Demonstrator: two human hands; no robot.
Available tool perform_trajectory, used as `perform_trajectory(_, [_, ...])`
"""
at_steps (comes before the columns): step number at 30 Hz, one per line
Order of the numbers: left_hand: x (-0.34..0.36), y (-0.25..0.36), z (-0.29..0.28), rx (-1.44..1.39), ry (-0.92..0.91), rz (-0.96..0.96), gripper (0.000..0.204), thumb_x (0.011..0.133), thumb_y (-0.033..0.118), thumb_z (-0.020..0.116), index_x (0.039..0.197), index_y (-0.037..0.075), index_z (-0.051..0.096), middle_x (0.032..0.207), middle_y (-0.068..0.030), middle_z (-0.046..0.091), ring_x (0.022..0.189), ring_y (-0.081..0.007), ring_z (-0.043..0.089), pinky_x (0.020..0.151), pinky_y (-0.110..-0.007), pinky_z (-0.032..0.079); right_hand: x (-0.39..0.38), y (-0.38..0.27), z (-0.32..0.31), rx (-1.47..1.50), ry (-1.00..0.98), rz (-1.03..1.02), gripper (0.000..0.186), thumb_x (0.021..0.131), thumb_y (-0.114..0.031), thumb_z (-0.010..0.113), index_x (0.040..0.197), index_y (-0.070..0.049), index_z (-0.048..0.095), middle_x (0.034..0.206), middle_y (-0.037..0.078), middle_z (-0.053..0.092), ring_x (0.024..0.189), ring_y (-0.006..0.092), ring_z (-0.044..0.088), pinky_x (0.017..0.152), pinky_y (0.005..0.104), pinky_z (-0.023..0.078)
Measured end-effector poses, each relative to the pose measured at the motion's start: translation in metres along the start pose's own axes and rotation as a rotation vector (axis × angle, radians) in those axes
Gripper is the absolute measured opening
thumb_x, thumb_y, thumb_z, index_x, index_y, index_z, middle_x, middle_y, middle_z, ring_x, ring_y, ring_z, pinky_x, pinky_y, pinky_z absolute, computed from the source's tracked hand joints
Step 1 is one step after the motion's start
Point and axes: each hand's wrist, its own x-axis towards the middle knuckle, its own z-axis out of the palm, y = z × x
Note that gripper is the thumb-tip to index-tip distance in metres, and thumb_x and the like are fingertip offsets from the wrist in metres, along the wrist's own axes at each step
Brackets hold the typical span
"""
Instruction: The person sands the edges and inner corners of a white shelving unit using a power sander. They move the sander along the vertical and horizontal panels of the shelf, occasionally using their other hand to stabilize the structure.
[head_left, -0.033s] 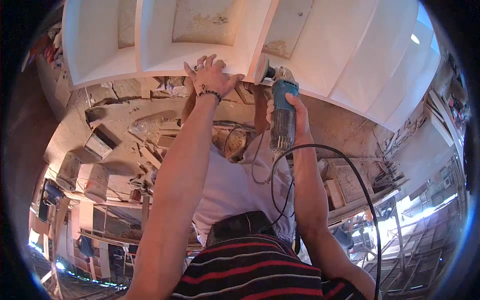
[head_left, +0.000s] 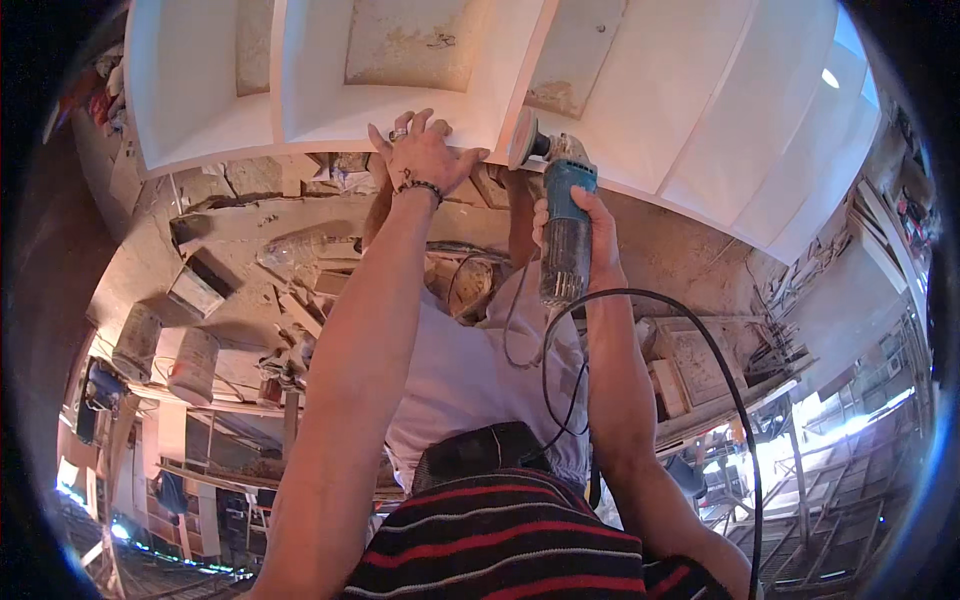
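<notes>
My left hand rests on the near edge of a white curved, compartmented piece, its fingers spread over the rim and a ring on one finger. My right hand is wrapped round a teal and black angle grinder. The grinder's round pad is upright at that same edge, just right of my left hand; whether it touches the white surface I cannot tell. A black cord loops from the tool down past my right forearm and body.
Dusty buckets and a small open box stand on the left. Wood scraps, boards and rubble cover the ground below the white piece and around my legs. Metal framework shows at the lower right.
</notes>
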Motion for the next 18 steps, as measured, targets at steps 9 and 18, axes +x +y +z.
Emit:
perform_trajectory(9, [-0.004,0.006,-0.01,-0.033,-0.053,-0.002,0.071,0.077,0.07,0.073,0.128,0.019,0.073,0.15,-0.0059,0.055,0.15,-0.0285,0.036,0.122,-0.075,-0.002,0.002,0.002,0.005,-0.077,-0.002,0.007,0.046,0.094,-0.04,0.07,0.109,0.003,0.061,0.091,0.014,0.07,0.075,0.025,0.07,0.07,0.0365,0.06])
perform_trajectory(18, [-0.002,0.005,-0.008,-0.059,0.017,0.003,0.073,0.069,0.077,0.073,0.118,0.023,0.077,0.152,-0.003,0.056,0.151,-0.0266,0.035,0.122,-0.074,-0.003,0.017,-0.006,0.0,-0.178,0.077,-0.091,0.041,0.094,-0.035,0.072,0.115,-0.002,0.059,0.092,0.013,0.069,0.076,0.0239,0.072,0.066,0.0371,0.063])
